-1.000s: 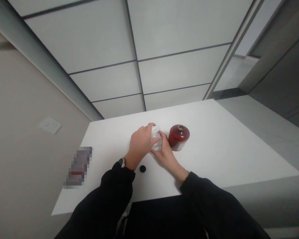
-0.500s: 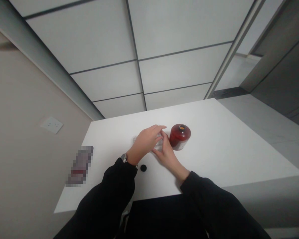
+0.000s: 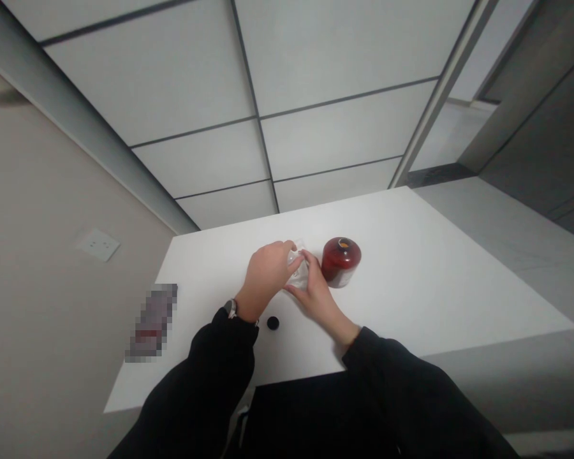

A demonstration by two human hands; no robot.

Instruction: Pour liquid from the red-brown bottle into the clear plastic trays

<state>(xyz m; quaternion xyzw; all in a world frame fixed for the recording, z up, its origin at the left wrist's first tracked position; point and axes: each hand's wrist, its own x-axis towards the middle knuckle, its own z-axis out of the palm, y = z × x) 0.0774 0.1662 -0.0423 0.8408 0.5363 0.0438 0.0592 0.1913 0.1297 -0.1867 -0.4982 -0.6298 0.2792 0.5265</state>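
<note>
Both my hands meet on a small clear glass jar point(image 3: 297, 264) standing on the white table point(image 3: 411, 280). My left hand point(image 3: 264, 279) curls over its top and left side, fingers closed around it. From the right, my right hand point(image 3: 316, 296) grips the jar's lower side with bent fingers. A dark red round jar point(image 3: 341, 261) with an open top stands just right of the hands, apart from them. Close to my left wrist a small black cap point(image 3: 273, 323) lies on the table.
A blurred-out flat object point(image 3: 152, 322) lies at the table's left edge beside the beige wall. A wall socket point(image 3: 97, 245) is on that wall. Tiled floor shows beyond the table's far edge.
My left hand opened its fingers over the clear jar half a second ago and has now closed on it again. The right hand stayed on the jar.
</note>
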